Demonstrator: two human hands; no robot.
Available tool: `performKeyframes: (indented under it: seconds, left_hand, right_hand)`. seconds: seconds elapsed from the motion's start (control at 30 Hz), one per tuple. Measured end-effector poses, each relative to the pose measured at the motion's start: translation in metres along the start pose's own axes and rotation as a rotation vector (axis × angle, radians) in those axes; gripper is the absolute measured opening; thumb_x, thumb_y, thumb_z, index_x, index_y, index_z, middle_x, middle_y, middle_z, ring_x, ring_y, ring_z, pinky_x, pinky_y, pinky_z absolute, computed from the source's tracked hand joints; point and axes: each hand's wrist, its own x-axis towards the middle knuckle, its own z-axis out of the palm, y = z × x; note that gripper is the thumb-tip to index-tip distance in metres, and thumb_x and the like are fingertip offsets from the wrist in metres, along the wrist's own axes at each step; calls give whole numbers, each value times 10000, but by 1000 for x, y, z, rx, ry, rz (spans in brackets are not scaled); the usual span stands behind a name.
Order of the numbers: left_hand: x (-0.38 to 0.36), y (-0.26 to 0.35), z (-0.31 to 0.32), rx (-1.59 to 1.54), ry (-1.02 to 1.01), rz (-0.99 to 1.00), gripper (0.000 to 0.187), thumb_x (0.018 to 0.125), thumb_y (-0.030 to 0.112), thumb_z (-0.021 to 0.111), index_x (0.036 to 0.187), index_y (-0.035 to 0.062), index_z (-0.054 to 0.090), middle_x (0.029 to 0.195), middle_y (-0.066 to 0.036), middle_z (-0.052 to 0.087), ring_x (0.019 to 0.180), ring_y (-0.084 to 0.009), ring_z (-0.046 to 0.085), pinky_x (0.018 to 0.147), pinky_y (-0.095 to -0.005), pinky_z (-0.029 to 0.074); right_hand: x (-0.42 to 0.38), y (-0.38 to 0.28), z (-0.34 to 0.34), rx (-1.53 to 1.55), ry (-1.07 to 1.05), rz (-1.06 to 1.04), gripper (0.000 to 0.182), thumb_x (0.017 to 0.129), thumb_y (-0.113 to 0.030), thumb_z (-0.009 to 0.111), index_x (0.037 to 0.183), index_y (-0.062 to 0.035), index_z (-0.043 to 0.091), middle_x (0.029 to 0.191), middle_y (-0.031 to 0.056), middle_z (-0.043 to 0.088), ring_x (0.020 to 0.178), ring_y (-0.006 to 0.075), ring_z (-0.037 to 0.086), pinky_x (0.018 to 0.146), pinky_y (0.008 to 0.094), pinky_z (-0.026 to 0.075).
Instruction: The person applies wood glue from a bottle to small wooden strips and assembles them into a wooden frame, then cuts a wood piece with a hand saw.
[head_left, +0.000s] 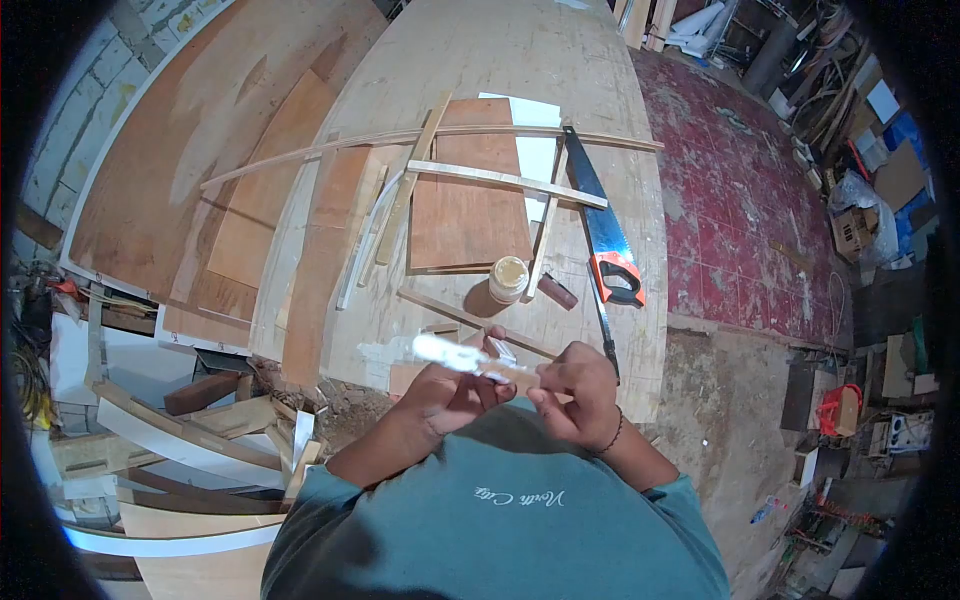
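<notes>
My left hand (458,398) is closed around a short strip of wood (520,375), held close in front of my chest. The strip's far left end is white and washed out by glare. A small white-faced piece (500,348) shows by my left fingertips; what it is cannot be made out. My right hand (578,392) pinches the strip's right end between thumb and curled fingers. Just beyond the hands, an open jar (509,279) with pale, cream-coloured contents stands on the plywood table (400,80). A small dark red-brown block (557,292) lies right of the jar.
A handsaw (605,230) with an orange and black handle lies at the table's right. Thin wood strips (510,184) cross over a brown plywood panel (465,220) and a white sheet (537,118). Large boards (190,120) lean at left, above curved wooden pieces (190,440).
</notes>
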Motion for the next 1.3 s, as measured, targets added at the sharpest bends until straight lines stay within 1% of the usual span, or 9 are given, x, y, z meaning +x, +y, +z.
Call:
performKeyframes:
  seconds: [0.3,0.77,0.87,0.93,1.0,1.03,1.13,1.17,1.3]
  left_hand:
    - [5,-2,2,105,-246,82,388,799,154,639,1119,34,455,886,-94,583,788,-196,558,744,-329,424]
    - [16,6,-22,37,-273,55,520,793,226,693,1221,71,443,907,-108,546,857,-241,518,733,-372,461]
    - [9,5,-8,216,-117,337,526,712,116,656,1173,71,408,915,-107,536,843,-233,542,743,-358,459]
    - [5,7,-5,272,-66,431,534,685,79,643,1157,71,396,917,-107,533,838,-230,550,747,-353,458]
    - [0,10,-7,479,-46,667,542,667,71,653,1115,91,350,902,-108,517,833,-224,557,766,-344,461]
    - [1,11,-10,532,-99,767,534,673,58,667,1081,108,325,888,-106,504,867,-227,561,792,-358,473]
    - [-5,12,-9,576,-210,907,491,701,-44,654,1021,94,309,967,-120,517,943,-195,574,833,-318,491]
    - [-7,14,-15,609,-209,938,472,707,-72,658,990,86,315,950,-116,517,989,-200,566,856,-345,496]
    - [-17,17,-20,785,-101,1073,470,712,-64,677,994,76,328,931,-107,524,964,-182,568,835,-326,493]
  right_hand:
    - [-8,-1,3,-49,132,207,213,740,-55,658,906,-40,526,612,73,467,515,215,464,468,333,337]
    - [-4,4,5,83,-91,56,217,720,-98,699,880,-49,561,653,89,519,542,261,488,504,362,378]
    - [-13,14,6,82,52,162,170,788,-99,661,876,-31,533,631,42,474,526,146,435,483,293,329]
    - [-16,20,8,1,290,591,114,842,-76,609,873,-17,516,650,1,462,560,64,409,500,228,324]
    - [-26,44,9,20,371,654,90,866,-55,584,877,-9,507,667,-28,457,581,25,392,515,189,316]
    - [-26,52,8,-58,395,670,107,829,-69,616,850,9,546,626,58,531,516,97,462,490,240,375]
    - [-32,87,17,-316,230,729,113,812,-64,626,863,-3,545,659,105,588,543,165,561,525,272,436]
    - [-32,93,19,-389,136,790,111,801,-87,625,844,-18,549,699,148,627,618,261,635,577,332,489]
    - [-29,120,38,-598,-108,829,155,800,-178,599,785,-31,554,710,166,638,663,336,635,600,427,508]
